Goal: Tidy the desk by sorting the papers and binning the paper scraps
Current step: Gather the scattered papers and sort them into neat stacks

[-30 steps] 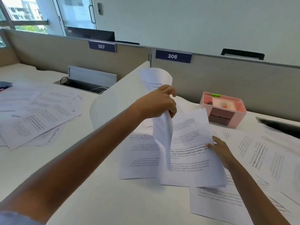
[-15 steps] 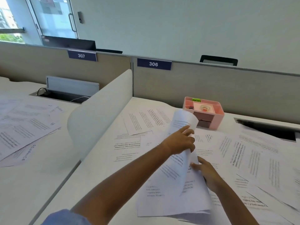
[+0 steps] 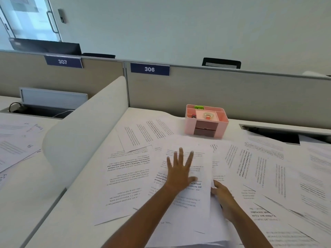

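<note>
Many printed white sheets lie scattered over the white desk [image 3: 75,208]. A small stack of sheets [image 3: 195,199] lies in front of me. My left hand [image 3: 180,169] lies flat on top of it, fingers spread and straight. My right hand [image 3: 223,197] touches the stack's right edge, with its fingertips at the paper's side; whether they reach under the sheet is hidden. More loose sheets [image 3: 265,169] spread out to the right, and others [image 3: 143,133] lie behind the stack. No paper scraps or bin are in view.
A pink desk organiser [image 3: 206,121] with tape stands at the back. A white curved divider [image 3: 82,126] separates this desk from the left one, where more papers [image 3: 16,145] lie. Grey partitions labelled 306 and 307 close the back. A cable slot [image 3: 272,134] opens at right.
My left hand brought the curled sheet down, laid it on the stack and now presses it flat with spread fingers. My right hand stayed at the stack's right edge. The camera turned right.
</note>
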